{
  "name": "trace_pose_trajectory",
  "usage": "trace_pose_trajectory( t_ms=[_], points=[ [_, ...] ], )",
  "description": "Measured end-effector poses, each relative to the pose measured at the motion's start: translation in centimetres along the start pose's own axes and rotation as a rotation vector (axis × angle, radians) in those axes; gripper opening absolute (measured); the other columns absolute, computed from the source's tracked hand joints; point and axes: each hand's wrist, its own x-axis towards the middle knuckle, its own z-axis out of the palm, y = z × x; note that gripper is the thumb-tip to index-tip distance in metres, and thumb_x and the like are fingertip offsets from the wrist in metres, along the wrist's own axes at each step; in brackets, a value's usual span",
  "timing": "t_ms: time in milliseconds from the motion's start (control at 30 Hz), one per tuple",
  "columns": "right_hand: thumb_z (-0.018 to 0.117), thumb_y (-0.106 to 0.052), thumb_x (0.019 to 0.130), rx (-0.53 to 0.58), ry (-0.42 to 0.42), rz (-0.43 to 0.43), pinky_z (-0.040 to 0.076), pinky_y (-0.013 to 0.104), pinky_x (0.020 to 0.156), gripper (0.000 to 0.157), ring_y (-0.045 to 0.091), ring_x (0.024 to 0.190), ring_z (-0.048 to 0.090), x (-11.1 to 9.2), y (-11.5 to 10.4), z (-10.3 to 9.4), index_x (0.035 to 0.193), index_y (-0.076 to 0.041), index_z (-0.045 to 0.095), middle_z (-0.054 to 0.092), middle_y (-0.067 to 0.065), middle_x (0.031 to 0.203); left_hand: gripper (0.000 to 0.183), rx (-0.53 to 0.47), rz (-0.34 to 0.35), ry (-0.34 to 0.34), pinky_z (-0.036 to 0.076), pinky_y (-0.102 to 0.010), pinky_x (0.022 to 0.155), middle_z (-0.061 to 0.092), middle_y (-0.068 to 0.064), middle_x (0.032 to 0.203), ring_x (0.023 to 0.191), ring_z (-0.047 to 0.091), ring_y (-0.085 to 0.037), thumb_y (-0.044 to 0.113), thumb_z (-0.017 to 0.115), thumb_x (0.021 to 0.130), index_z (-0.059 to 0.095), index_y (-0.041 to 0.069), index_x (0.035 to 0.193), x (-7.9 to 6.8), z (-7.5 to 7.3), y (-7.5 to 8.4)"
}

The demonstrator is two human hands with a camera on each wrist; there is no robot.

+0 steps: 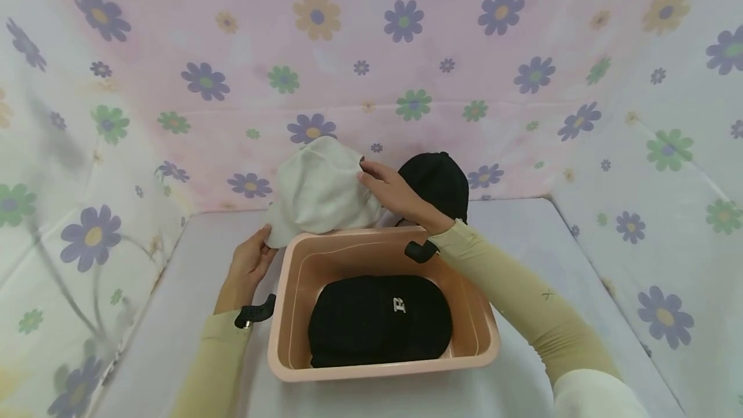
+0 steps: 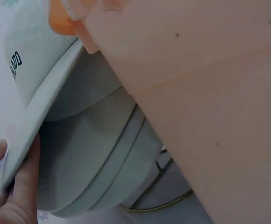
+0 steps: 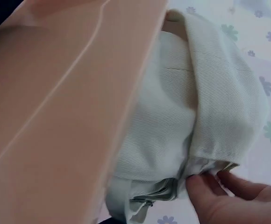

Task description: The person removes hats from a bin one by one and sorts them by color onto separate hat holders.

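A white cap [image 1: 325,186] with dark lettering on its front is behind the bin. My left hand [image 1: 251,262] pinches its brim [image 2: 46,88], thumb on one side and fingers on the other. My right hand [image 1: 400,195] grips the cap's back edge, and in the right wrist view its fingertips [image 3: 201,186] are at the opening. Beneath it is more pale cap fabric [image 2: 93,149]; how many caps are there I cannot tell. A black cap [image 1: 438,179] sits just right of my right hand, partly hidden by it.
A peach plastic bin [image 1: 280,315] stands in front of the white cap, with a black cap [image 1: 377,321] bearing a pale letter inside. Thin metal wire [image 2: 159,205] shows under the pale fabric. Flowered cloth [image 1: 360,37] surrounds the white table [image 1: 191,289] at back and sides.
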Motion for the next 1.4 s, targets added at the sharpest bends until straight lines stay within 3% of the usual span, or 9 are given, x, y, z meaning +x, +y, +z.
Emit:
trace_pose_trajectory(
  t_ms=[167,267,367,433,633,833,1033,1233,1400],
  points=[
    [0.042,-0.039,0.111,0.000,0.023,0.080,0.036,0.046,0.119,0.058,0.027,0.145,0.042,0.6,-0.4,-0.3,0.158,-0.007,0.035,0.037,0.010,0.162,0.057,0.022,0.040,-0.068,0.050,-0.017,0.097,0.057,0.004,0.116,0.104,0.063,-0.002,0.016,0.051,0.106,0.025,0.002,0.156,0.2,0.4,-0.5],
    [0.041,-0.042,0.110,0.032,0.025,0.125,0.045,0.042,0.108,0.054,0.027,0.122,0.057,1.1,-0.6,-0.7,0.141,0.000,0.053,0.057,0.014,0.137,0.044,0.036,0.086,-0.065,0.053,-0.017,0.094,0.062,0.007,0.112,0.103,0.065,-0.002,0.015,0.052,0.106,0.037,0.005,0.146,0.3,0.5,-0.6],
    [0.040,-0.040,0.111,0.136,0.000,0.168,0.048,0.036,0.095,0.048,0.023,0.099,0.058,1.7,-0.9,-1.1,0.125,0.002,0.058,0.058,0.011,0.112,0.037,0.045,0.148,-0.034,0.056,-0.018,0.088,0.065,0.006,0.109,0.099,0.068,-0.003,0.013,0.055,0.104,0.043,0.008,0.139,0.4,0.5,-0.5],
    [0.039,-0.038,0.111,0.216,-0.034,0.199,0.048,0.032,0.090,0.047,0.020,0.093,0.055,2.1,-0.9,-1.3,0.127,0.003,0.057,0.058,0.011,0.111,0.040,0.051,0.192,-0.026,0.057,-0.019,0.085,0.064,0.004,0.110,0.097,0.069,-0.004,0.013,0.057,0.104,0.042,0.007,0.141,0.4,0.4,-0.2],
    [0.036,-0.037,0.112,0.334,-0.078,0.329,0.046,0.036,0.103,0.056,0.026,0.122,0.054,2.9,-1.6,-1.9,0.153,0.002,0.039,0.046,0.018,0.152,0.042,0.076,0.300,-0.059,0.059,-0.021,0.082,0.061,-0.002,0.112,0.094,0.071,-0.008,0.010,0.060,0.102,0.041,0.005,0.140,0.2,0.7,0.9],
    [0.035,-0.037,0.112,0.477,-0.100,0.356,0.031,0.043,0.122,0.062,0.032,0.149,0.034,3.4,-1.7,-2.2,0.161,-0.001,0.020,0.026,0.020,0.165,0.045,0.112,0.352,-0.141,0.059,-0.021,0.079,0.064,-0.001,0.110,0.094,0.071,-0.008,0.007,0.060,0.102,0.040,0.003,0.142,0.0,1.1,2.3],
    [0.043,-0.034,0.111,0.627,-0.023,0.271,0.034,0.046,0.120,0.064,0.032,0.148,0.037,3.5,-1.4,-2.2,0.163,-0.009,0.016,0.028,0.018,0.165,0.045,0.126,0.327,-0.140,0.059,-0.021,0.077,0.067,0.001,0.105,0.091,0.071,-0.007,0.009,0.063,0.100,0.043,0.002,0.140,0.4,1.4,2.7],
    [0.050,-0.029,0.109,0.632,0.004,0.214,0.037,0.047,0.117,0.072,0.031,0.143,0.044,3.6,-1.0,-2.0,0.164,-0.010,0.009,0.022,0.012,0.168,0.027,0.108,0.255,-0.108,0.059,-0.020,0.075,0.068,0.002,0.100,0.089,0.070,-0.006,0.009,0.061,0.101,0.050,0.006,0.125,0.9,1.4,2.5],
    [0.054,-0.027,0.107,0.597,0.006,0.258,0.040,0.045,0.115,0.078,0.032,0.141,0.046,4.2,-0.9,-1.9,0.164,-0.010,0.005,0.014,0.007,0.170,0.023,0.105,0.186,-0.099,0.057,-0.018,0.072,0.068,0.003,0.096,0.086,0.069,-0.005,0.012,0.060,0.102,0.049,0.005,0.121,1.2,1.2,2.4]
  ],
)
